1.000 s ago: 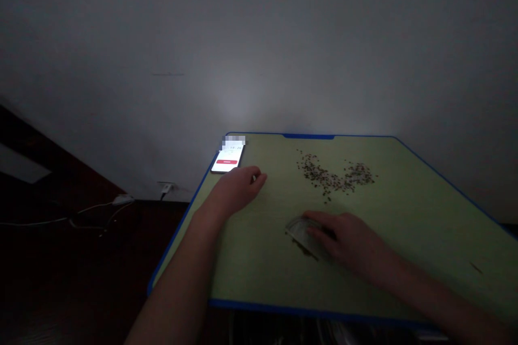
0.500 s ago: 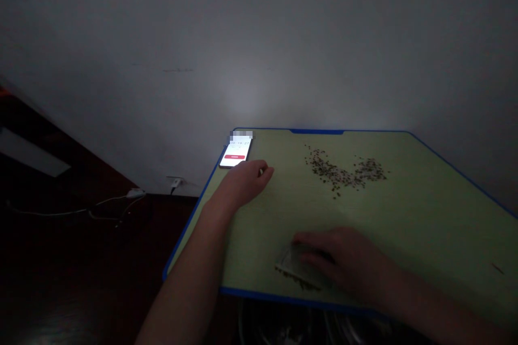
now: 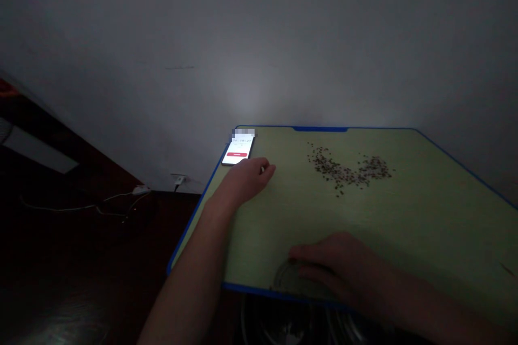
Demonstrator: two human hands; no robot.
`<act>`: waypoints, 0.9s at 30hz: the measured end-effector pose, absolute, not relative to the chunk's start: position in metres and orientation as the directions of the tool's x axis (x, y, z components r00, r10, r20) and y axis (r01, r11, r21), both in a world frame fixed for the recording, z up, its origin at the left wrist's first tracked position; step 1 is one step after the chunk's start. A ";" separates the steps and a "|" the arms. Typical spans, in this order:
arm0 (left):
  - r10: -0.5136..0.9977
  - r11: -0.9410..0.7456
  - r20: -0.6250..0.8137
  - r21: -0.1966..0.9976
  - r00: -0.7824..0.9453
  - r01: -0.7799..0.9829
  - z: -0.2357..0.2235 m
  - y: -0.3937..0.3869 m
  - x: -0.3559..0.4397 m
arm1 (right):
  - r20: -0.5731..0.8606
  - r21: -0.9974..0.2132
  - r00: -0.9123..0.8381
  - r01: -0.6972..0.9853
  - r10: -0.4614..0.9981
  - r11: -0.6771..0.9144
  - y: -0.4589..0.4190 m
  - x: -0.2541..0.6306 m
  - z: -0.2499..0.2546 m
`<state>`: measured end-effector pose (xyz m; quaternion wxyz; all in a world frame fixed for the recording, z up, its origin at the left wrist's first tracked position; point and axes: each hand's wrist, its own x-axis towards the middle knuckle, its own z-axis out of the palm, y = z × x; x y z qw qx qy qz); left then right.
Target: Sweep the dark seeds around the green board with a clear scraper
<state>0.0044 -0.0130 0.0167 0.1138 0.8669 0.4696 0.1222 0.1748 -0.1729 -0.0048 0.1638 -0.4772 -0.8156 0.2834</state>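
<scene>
My right hand (image 3: 340, 261) grips a clear, thin scraper-like piece with a rounded edge (image 3: 285, 276), low over the table's near edge. Its lower side is dim, and a few dark specks show along the edge there. My left hand (image 3: 253, 177) rests with curled fingers on the pale green table (image 3: 259, 237), just in front of a lit phone (image 3: 238, 148); nothing shows in its fingers. Farther back on the table lies a scattered band of small dark grains or seeds (image 3: 343, 173), apart from both hands.
Below the near edge are shiny round metal bowls (image 3: 283, 323), partly hidden. Blue trim (image 3: 319, 129) borders the table, which stands close to a wall (image 3: 324, 38). A socket with a plug (image 3: 178, 179) and a white cable (image 3: 60, 208) are at the left.
My right hand has drawn the clear piece toward me, to the near edge. The small pile of grains before it has mostly gone from the tabletop. My left hand stays put.
</scene>
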 end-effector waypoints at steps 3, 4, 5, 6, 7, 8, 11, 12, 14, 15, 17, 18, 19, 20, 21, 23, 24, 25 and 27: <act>0.844 -0.528 0.096 0.315 0.527 0.788 0.018 -0.013 0.004 | -0.022 -0.629 -0.501 0.680 0.865 0.378 -0.175 0.175 -0.005; 0.843 -0.530 0.094 0.316 0.529 0.787 0.018 -0.013 0.004 | -0.024 -0.631 -0.501 0.679 0.865 0.376 -0.175 0.175 -0.005; 0.842 -0.531 0.092 0.316 0.532 0.786 0.018 -0.013 0.004 | -0.022 -0.631 -0.500 0.679 0.866 0.376 -0.174 0.176 -0.005; 0.841 -0.532 0.089 0.315 0.533 0.786 0.017 -0.013 0.004 | -0.015 -0.631 -0.498 0.678 0.867 0.378 -0.172 0.176 -0.006; 0.841 -0.531 0.085 0.314 0.534 0.787 0.017 -0.013 0.004 | -0.006 -0.630 -0.493 0.678 0.870 0.380 -0.170 0.177 -0.006; 0.841 -0.531 0.083 0.313 0.534 0.788 0.017 -0.013 0.005 | 0.003 -0.626 -0.485 0.681 0.874 0.380 -0.168 0.177 -0.006; 0.846 -0.523 0.077 0.315 0.528 0.792 0.017 -0.013 0.005 | 0.009 -0.608 -0.476 0.696 0.880 0.383 -0.162 0.174 -0.007; 0.847 -0.522 0.077 0.315 0.527 0.793 0.017 -0.012 0.005 | 0.006 -0.603 -0.479 0.699 0.878 0.385 -0.161 0.172 -0.007; 0.847 -0.522 0.080 0.314 0.525 0.793 0.017 -0.012 0.005 | 0.001 -0.599 -0.489 0.698 0.872 0.392 -0.161 0.167 -0.008; 0.847 -0.523 0.083 0.314 0.525 0.793 0.017 -0.012 0.005 | 0.003 -0.600 -0.493 0.695 0.870 0.396 -0.162 0.165 -0.008; 0.845 -0.526 0.087 0.315 0.528 0.790 0.017 -0.013 0.005 | 0.001 -0.602 -0.495 0.693 0.869 0.396 -0.165 0.161 -0.008; 0.844 -0.527 0.087 0.318 0.529 0.788 0.017 -0.013 0.005 | -0.001 -0.604 -0.495 0.693 0.869 0.394 -0.166 0.161 -0.008; 0.844 -0.526 0.086 0.320 0.529 0.788 0.017 -0.013 0.005 | -0.004 -0.606 -0.496 0.692 0.869 0.392 -0.167 0.160 -0.006; 0.845 -0.524 0.082 0.322 0.528 0.788 0.018 -0.013 0.004 | -0.009 -0.607 -0.499 0.691 0.867 0.392 -0.168 0.161 -0.004; 0.847 -0.520 0.078 0.325 0.526 0.790 0.018 -0.013 0.004 | -0.016 -0.610 -0.507 0.688 0.862 0.393 -0.169 0.162 -0.002; 0.852 -0.509 0.059 0.332 0.521 0.794 0.019 -0.012 0.004 | -0.023 -0.615 -0.524 0.678 0.851 0.401 -0.169 0.167 0.003; 0.855 -0.503 0.056 0.336 0.516 0.796 0.019 -0.012 0.004 | -0.022 -0.615 -0.526 0.677 0.850 0.403 -0.169 0.170 0.005; 0.858 -0.497 0.050 0.333 0.512 0.801 0.019 -0.011 0.004 | -0.018 -0.609 -0.520 0.683 0.854 0.403 -0.169 0.174 0.006; 0.859 -0.493 0.043 0.339 0.510 0.801 0.020 -0.010 0.003 | 0.005 -0.565 -0.473 0.725 0.881 0.393 -0.166 0.182 0.006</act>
